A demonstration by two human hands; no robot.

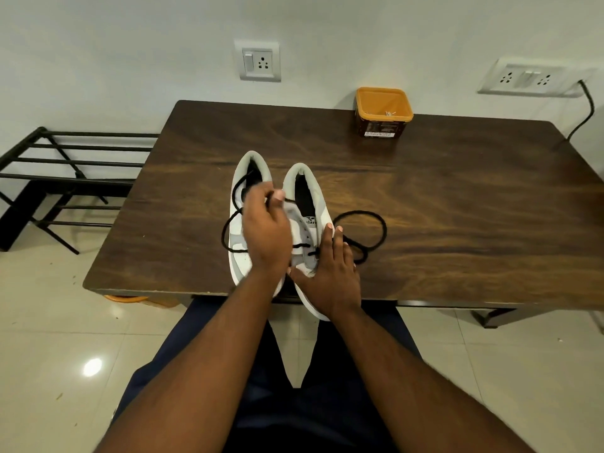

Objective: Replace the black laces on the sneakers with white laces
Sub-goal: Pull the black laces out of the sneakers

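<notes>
Two white and grey sneakers stand side by side at the near edge of the wooden table [457, 197], toes towards me. My left hand [266, 230] lies over the left sneaker [251, 165] and pinches a black lace [376, 220] between thumb and finger near the tongue of the right sneaker [302, 178]. That lace loops loosely on the table to the right of the shoes, and one short stretch still crosses the lower eyelets. My right hand [330, 273] presses on the right sneaker's toe end, fingers spread along its side. No white laces are visible.
An orange-rimmed brown tub [383, 114] stands at the table's far edge. A black metal rack [65, 171] stands on the floor to the left. Wall sockets and a black cable [585, 112] are behind the table. My legs are below the table edge.
</notes>
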